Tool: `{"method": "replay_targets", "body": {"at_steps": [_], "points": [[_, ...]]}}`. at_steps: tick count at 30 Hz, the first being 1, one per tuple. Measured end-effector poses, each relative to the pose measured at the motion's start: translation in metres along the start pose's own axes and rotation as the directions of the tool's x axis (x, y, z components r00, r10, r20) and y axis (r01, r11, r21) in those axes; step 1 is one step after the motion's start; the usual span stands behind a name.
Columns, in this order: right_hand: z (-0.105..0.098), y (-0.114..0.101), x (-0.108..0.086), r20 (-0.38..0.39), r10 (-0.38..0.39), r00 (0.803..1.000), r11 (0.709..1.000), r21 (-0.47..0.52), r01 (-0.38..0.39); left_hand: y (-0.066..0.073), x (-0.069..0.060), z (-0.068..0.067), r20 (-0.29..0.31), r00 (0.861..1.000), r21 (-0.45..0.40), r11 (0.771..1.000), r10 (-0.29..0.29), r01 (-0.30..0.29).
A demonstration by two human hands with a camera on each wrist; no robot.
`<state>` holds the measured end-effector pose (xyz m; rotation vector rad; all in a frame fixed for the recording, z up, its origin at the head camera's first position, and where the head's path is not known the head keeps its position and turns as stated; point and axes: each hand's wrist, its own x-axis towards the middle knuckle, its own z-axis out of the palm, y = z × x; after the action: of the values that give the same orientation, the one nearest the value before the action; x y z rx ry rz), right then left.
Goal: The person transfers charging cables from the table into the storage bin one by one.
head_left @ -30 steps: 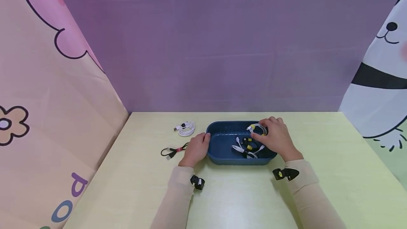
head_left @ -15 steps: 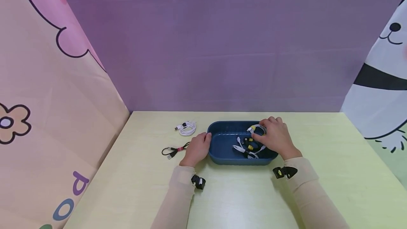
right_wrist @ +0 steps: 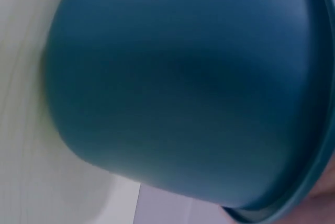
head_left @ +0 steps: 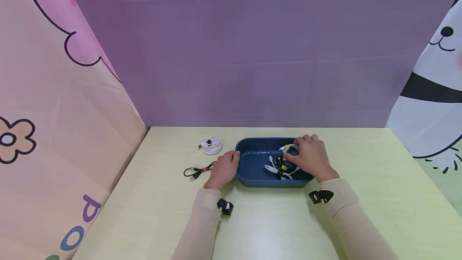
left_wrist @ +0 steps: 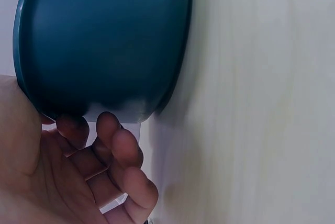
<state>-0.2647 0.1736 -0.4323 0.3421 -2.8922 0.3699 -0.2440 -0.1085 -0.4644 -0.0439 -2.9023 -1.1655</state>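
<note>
Right hand, pinching white coil, has edged slightly inward, nearer the bundled cables; left hand grips blue bin, seemingly steadying it.

head view looks forward-down; close wrist views share the bin.

Coiled cable partly behind right fingers

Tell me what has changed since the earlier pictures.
The right hand has shifted slightly left, taking along the white-and-yellow cable it holds. Nothing was visibly let go or newly gripped. The left hand still holds the left end of the blue tub, and the black cable and white coil on the table stay put.
</note>
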Motion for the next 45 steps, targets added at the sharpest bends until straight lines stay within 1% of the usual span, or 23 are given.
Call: {"method": "replay_targets", "body": {"at_steps": [8,15,24,33,45], "points": [[0.002,-0.002,0.001,-0.002,0.014,1.0,0.999,-0.039,-0.014,0.001,0.0,0.0,0.006,1.0,-0.002,1.0,-0.007,0.007],[0.005,-0.004,0.003,0.013,0.023,1.0,0.997,-0.079,-0.021,0.0,0.001,0.0,0.003,1.0,-0.003,1.0,-0.006,0.006],[0.007,-0.005,0.003,0.003,0.025,1.0,0.994,-0.111,-0.025,0.002,0.001,0.001,0.007,1.0,-0.011,1.0,-0.023,0.023],[0.008,-0.007,0.004,0.028,0.037,0.999,0.99,-0.136,-0.033,0.005,0.001,0.001,0.01,1.0,-0.016,1.0,-0.021,0.022],[0.011,-0.009,0.005,0.069,0.043,0.997,0.983,-0.179,-0.03,0.005,0.001,0.003,0.002,1.0,-0.012,1.0,-0.015,0.015]]}}
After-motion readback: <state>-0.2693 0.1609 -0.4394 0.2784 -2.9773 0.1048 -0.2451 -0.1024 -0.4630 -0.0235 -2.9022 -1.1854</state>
